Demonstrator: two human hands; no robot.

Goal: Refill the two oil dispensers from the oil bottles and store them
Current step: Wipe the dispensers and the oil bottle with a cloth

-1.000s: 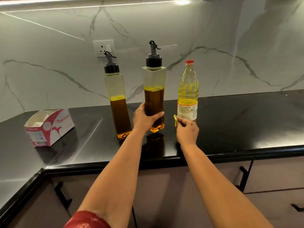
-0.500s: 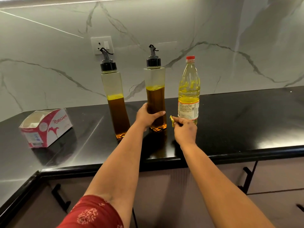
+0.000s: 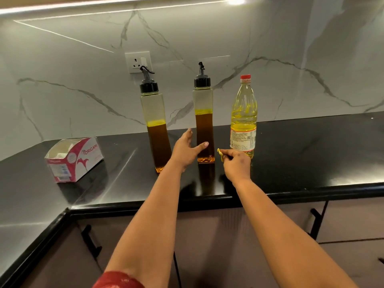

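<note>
Two tall square glass oil dispensers with black pour spouts stand upright on the black counter [image 3: 311, 154]. The left dispenser [image 3: 154, 121] and the right dispenser [image 3: 203, 113] are each over half full of dark amber oil. A plastic oil bottle [image 3: 243, 119] with a red cap and yellow oil stands to their right. My left hand [image 3: 186, 149] is spread between the dispensers, its thumb lying against the right dispenser's lower front, fingers loosened. My right hand [image 3: 235, 163] pinches a small yellow scrap [image 3: 220, 153] just in front of the oil bottle.
A red and white tissue box [image 3: 73, 159] lies open on the counter at the left. A wall socket [image 3: 138, 61] sits behind the left dispenser. Cabinet doors with black handles [image 3: 314, 223] run below the counter edge.
My left hand held the right dispenser and set it down; now its fingers have come off the glass and spread. My right hand stays pinching the yellow scrap.
</note>
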